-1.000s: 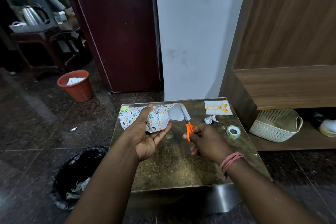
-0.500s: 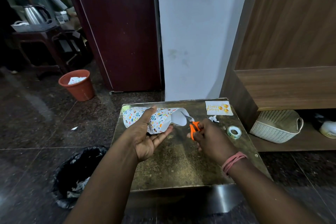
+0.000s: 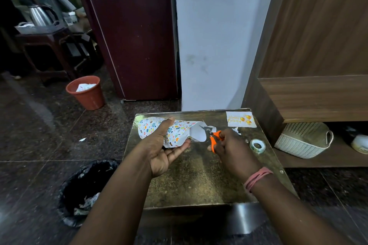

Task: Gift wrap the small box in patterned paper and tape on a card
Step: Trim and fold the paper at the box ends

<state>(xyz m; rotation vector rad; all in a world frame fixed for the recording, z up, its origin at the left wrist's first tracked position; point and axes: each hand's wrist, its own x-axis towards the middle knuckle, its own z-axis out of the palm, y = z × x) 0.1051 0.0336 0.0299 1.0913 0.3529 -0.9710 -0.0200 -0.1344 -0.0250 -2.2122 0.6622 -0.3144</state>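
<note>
Centre of frame: a small table (image 3: 199, 181) with a mottled gold top, seen from above. The left hand (image 3: 165, 151) grips the patterned paper (image 3: 179, 132) wrapped round the small box, thumb over the top and fingers cupped beneath; the box itself is wholly hidden by the paper and by the hand, so its shape cannot be made out. At the right end the paper stands open, showing its white inner side. The right hand (image 3: 233, 151) holds orange-handled scissors (image 3: 212, 135), fingers curled through the loops; the blades reach the loose white edge, but whether they are apart or closed on the paper is too small to tell. A white paper scrap (image 3: 236, 130) shows just behind the right hand, partly covered by it. Upper right of the table: a card (image 3: 241, 119) with balloons, lying flat. Right edge: a roll of clear tape (image 3: 257, 146). Lower left of frame: a black-lined bin (image 3: 87, 191), partly cut off by the left forearm. Upper left: an orange bucket (image 3: 86, 92) on the floor.
</note>
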